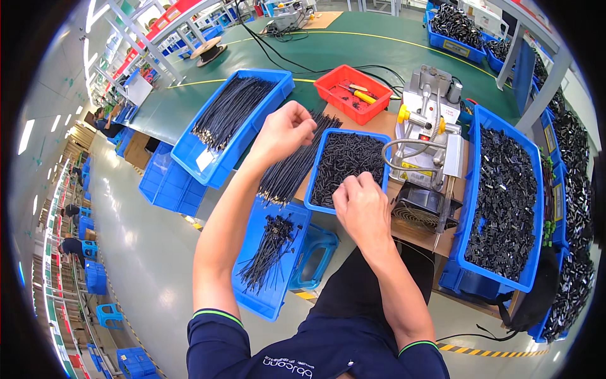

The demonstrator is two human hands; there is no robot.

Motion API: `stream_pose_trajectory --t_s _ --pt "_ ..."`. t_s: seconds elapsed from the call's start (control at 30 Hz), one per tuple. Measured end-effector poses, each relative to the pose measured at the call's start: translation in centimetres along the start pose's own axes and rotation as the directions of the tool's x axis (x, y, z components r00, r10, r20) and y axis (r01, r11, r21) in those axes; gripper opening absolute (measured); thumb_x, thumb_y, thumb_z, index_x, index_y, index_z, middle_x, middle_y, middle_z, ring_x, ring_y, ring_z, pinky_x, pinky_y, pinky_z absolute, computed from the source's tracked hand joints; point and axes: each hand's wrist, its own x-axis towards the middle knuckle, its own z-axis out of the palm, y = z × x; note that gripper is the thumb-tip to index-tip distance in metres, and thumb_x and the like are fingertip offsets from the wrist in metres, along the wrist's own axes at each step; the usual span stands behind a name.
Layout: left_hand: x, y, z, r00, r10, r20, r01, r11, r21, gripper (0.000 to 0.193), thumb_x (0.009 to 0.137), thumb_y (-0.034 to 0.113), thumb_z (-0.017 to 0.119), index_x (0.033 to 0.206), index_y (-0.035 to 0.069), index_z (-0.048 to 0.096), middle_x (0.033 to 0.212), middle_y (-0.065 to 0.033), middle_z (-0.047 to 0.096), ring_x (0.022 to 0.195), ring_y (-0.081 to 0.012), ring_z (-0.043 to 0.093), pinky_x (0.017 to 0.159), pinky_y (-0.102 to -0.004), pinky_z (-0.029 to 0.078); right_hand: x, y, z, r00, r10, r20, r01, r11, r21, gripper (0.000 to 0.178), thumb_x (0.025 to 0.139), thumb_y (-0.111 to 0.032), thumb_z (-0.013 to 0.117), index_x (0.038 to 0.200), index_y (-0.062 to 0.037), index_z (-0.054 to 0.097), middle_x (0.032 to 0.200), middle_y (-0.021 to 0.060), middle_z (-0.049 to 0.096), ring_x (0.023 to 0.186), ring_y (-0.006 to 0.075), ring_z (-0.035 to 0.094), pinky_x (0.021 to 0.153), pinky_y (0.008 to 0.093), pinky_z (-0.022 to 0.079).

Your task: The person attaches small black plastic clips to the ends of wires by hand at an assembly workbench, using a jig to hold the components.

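My left hand (285, 132) is raised over the far end of a bundle of black cables (287, 170), fingers curled together; whatever they may hold is hidden. The cables lie side by side with brass-coloured tips toward me. At the near edge of a blue bin of small black tube-like pieces (350, 158), my right hand (363, 205) has its fingers pinched, and I cannot make out anything between them. Left of my left hand, more black cables (233, 107) fill a long blue bin (183, 151). Below, a blue tray (268, 306) holds a loose pile of short black cables (268, 252).
A metal bench machine (429, 120) with a flexible hose and a black fan (420, 211) stands right of the small bin. Behind is a red tray (344, 114) with a yellow-handled tool. A large blue bin of black parts (505, 202) is far right. A blue stool (315, 256) stands below.
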Motion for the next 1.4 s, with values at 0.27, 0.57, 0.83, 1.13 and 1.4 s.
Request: stream_pose_trajectory --t_s 0.27,0.57,0.83,1.13,1.4 --pt "-15.6 3.9 3.2 0.944 0.032 0.327 0.137 0.866 -0.480 0.024 0.110 0.007 0.065 0.132 0.000 0.066 0.109 -0.0063 0.074 0.080 -0.0070 0.066 0.065 -0.0237 0.055 -7.8 -3.1 -7.7 0.989 0.088 0.115 -0.140 0.781 0.609 0.013 0.095 -0.002 0.078 0.107 -0.0015 0.079 0.092 0.0107 0.073 0.068 0.0187 0.068 0.061 0.0319 0.054" --pt "-23.2 4.2 12.8 0.906 0.040 0.421 0.240 0.771 -0.590 0.011 0.110 0.014 0.071 0.111 0.004 0.068 0.094 0.0028 0.067 0.075 -0.0003 0.054 0.064 -0.0199 0.042 -15.9 1.5 -14.6 0.860 0.473 0.192 -0.376 0.333 0.865 0.017 0.104 0.002 0.072 0.121 0.0034 0.075 0.110 0.0096 0.079 0.096 0.0097 0.072 0.085 0.0248 0.056" --pt "-25.5 5.7 17.6 0.867 0.100 0.487 0.199 0.828 -0.525 0.007 0.108 0.007 0.071 0.108 0.002 0.067 0.092 0.0031 0.066 0.077 -0.0005 0.055 0.065 -0.0203 0.044 -17.9 2.1 -17.9 0.812 0.566 0.139 -0.357 0.294 0.887 0.020 0.107 -0.005 0.072 0.126 0.0027 0.074 0.113 0.0114 0.081 0.079 0.0021 0.059 0.065 0.0191 0.046" --pt "-25.8 6.5 18.9 0.902 0.161 0.400 0.048 0.884 -0.464 0.009 0.107 0.007 0.073 0.104 0.001 0.067 0.088 0.0027 0.066 0.074 -0.0011 0.056 0.064 -0.0211 0.046 -19.0 3.0 -18.6 0.819 0.551 0.159 -0.386 0.325 0.863 0.021 0.106 -0.003 0.070 0.126 0.0025 0.075 0.113 0.0112 0.081 0.077 0.0018 0.057 0.064 0.0192 0.046" --pt "-25.7 6.2 19.0 0.900 0.112 0.422 0.096 0.892 -0.443 0.016 0.106 0.014 0.075 0.104 -0.001 0.070 0.089 -0.0033 0.069 0.075 -0.0059 0.063 0.066 -0.0258 0.052 -19.0 3.5 -18.4 0.813 0.567 0.132 -0.368 0.326 0.871 0.021 0.106 -0.004 0.071 0.125 0.0022 0.076 0.115 0.0109 0.080 0.075 0.0036 0.057 0.064 0.0201 0.047"
